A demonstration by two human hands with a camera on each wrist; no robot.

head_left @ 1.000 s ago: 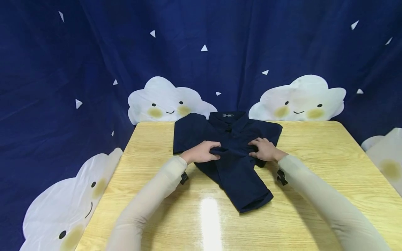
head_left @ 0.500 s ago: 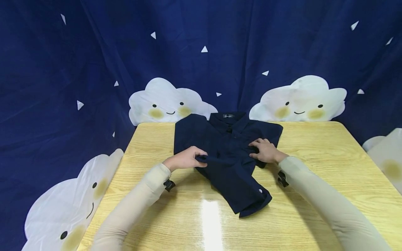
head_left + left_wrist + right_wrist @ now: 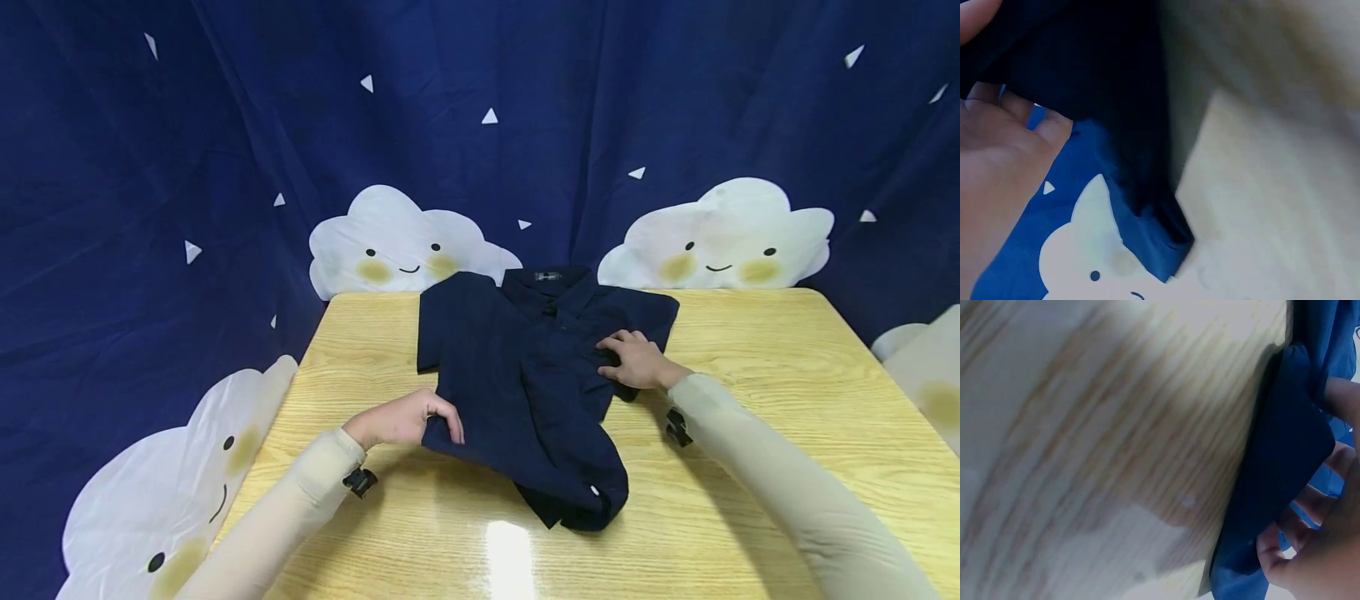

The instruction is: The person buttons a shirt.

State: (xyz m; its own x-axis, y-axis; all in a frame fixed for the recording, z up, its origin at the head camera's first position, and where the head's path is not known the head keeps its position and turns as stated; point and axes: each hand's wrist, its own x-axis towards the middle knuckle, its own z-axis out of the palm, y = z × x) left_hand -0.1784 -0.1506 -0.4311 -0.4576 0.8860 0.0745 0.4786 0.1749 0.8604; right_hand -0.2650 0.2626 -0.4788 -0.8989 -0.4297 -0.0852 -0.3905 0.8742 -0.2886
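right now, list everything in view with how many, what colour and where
shirt: 1, dark navy, spread on the table, its near left corner lifted
collar label: 1, dark with pale lettering too small to read, inside the shirt's collar
white spot: 1, white, by the shirt's near hem, too small to identify
table: 1, pale wood, under the shirt
backdrop: 1, dark blue, behind and beside the table
clouds: 4, white with yellow patches, on the backdrop, the far right one cut off
small marks: 11 in the head view, white, on the backdrop
wrist devices: 2, black, one at each wrist
person's sleeves: 2, cream, on both arms
left hand: 1, bare, gripping the lifted corner
right hand: 1, bare, touching the shirt
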